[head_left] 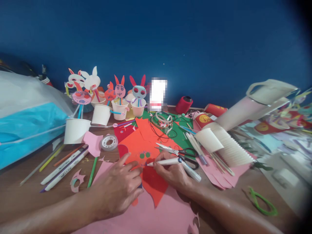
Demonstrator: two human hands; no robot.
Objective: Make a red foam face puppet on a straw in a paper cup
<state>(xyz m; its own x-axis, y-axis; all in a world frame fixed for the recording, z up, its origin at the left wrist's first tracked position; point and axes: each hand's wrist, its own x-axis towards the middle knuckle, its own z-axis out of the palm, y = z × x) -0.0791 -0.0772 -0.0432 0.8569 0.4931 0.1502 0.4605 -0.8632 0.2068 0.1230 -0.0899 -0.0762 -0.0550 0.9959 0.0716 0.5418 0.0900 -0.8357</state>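
Note:
My right hand (170,169) pinches a white marker (168,161); its tip touches orange paper just below two green eye shapes (145,155) with drawn lashes. My left hand (124,182) lies with fingers spread over the orange paper (154,182), beside the drawn face. Whether the face is a separate cut-out, I cannot tell. Under both hands is a large pink sheet (156,217). Beyond my right hand lie scissors (175,150) with black handles. A second white pen (191,170) with a blue end rests beside that hand.
Several white paper cups (77,131) with paper animal faces stand at the back left. A tape roll (109,142) and pens (67,170) lie left. At right are stacked cups (231,146), a jug (253,104) and green pipe cleaners (263,203). A blue wall closes the back.

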